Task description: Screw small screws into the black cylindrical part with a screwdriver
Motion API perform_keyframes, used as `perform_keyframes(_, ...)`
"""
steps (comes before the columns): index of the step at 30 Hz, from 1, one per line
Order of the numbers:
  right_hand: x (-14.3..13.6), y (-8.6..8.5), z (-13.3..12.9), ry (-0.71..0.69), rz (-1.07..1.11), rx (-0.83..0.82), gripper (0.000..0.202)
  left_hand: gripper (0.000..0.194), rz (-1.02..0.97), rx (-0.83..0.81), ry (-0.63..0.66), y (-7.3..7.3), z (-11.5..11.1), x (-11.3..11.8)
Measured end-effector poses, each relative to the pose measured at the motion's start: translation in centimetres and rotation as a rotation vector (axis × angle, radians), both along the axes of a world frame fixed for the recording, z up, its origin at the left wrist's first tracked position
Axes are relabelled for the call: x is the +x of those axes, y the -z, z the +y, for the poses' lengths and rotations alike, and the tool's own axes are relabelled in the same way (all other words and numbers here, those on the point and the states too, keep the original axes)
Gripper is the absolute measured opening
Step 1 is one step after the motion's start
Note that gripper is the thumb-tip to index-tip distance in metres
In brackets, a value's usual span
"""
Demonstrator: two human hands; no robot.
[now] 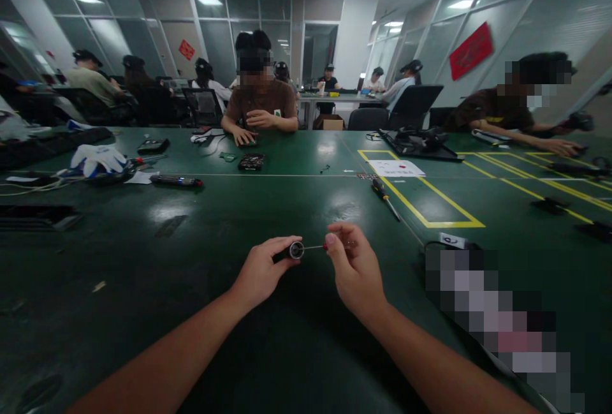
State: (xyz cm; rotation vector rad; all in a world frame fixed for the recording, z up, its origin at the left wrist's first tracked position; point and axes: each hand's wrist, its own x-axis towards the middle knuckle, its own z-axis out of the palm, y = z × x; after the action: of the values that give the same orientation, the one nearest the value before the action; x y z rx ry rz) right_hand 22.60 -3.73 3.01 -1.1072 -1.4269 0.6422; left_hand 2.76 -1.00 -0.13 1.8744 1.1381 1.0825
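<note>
My left hand (264, 268) is wrapped round a small dark cylinder (296, 250) whose round, metal-rimmed open end faces me and to the right. In my right hand (356, 267) is a thin screwdriver (314, 247), pinched by its handle, which shows red at the front. Its narrow metal shaft points left, and the tip reaches the cylinder's open end. I cannot tell how deep the tip sits. Both hands are held above the green table (205, 312), near its middle.
A yellow-and-black screwdriver (386, 198) lies beyond my right hand, near a white sheet (396, 168). White gloves (98, 160) and a dark marker-like tube (176, 182) lie to the left. A black pouch-like object (251, 161) stands before a person (261, 104) seated opposite. Another person leans in at the right.
</note>
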Motion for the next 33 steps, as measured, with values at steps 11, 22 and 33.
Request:
perform_keyframes(11, -0.2, -0.5, 0.0, -0.115, 0.077, -0.065, 0.019, 0.038, 0.019, 0.013, -0.033, 0.4, 0.1, -0.3)
perform_keyframes(22, -0.2, -0.9, 0.0, -0.060, 0.101, -0.055, 0.032, 0.039, -0.029, -0.010, -0.004, 0.3, 0.2, -0.2)
perform_keyframes(33, 0.2, -0.1, 1.9, -0.142, 0.549, -0.307, 0.032, 0.041, -0.019, -0.016, -0.041, 0.2, 0.3, -0.3)
